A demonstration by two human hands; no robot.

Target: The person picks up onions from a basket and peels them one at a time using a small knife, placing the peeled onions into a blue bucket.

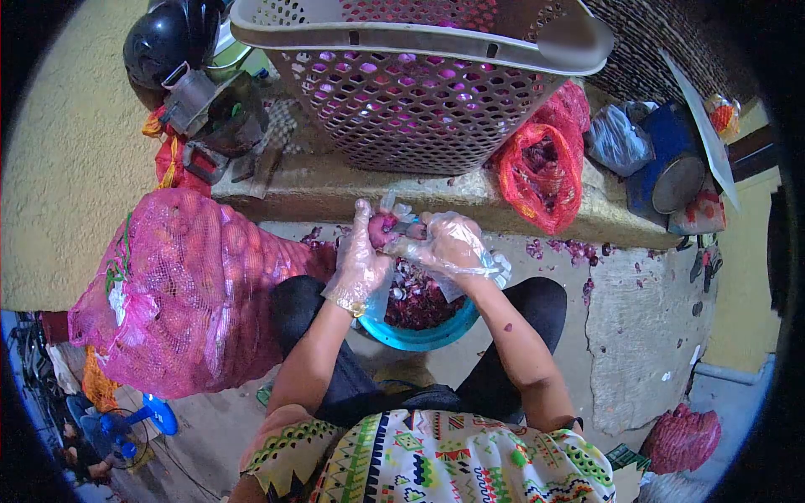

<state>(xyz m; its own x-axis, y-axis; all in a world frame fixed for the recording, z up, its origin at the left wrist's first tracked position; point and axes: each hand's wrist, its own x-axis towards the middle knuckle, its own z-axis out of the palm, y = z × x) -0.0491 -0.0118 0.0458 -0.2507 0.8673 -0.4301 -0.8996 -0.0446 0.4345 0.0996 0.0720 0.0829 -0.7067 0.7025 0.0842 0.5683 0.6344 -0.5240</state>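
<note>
My left hand (362, 261), in a clear plastic glove, is closed around a small red onion (384, 230), thumb pointing up. My right hand (453, 248), gloved the same way, is closed with its fingertips right at the onion's side. What sits in the right fingers is too small and blurred to tell. Below both hands, between my knees, stands a turquoise basin (419, 339). Dark red onion skins (412, 306) and pale trimmings fill it.
A grey perforated basket (394, 151) with onions stands on the concrete ledge (335, 191) ahead. A large pink mesh sack (193, 302) of onions leans at my left. An open red net bag (543, 180) lies right of the basket. Loose skins (579, 250) dot the floor.
</note>
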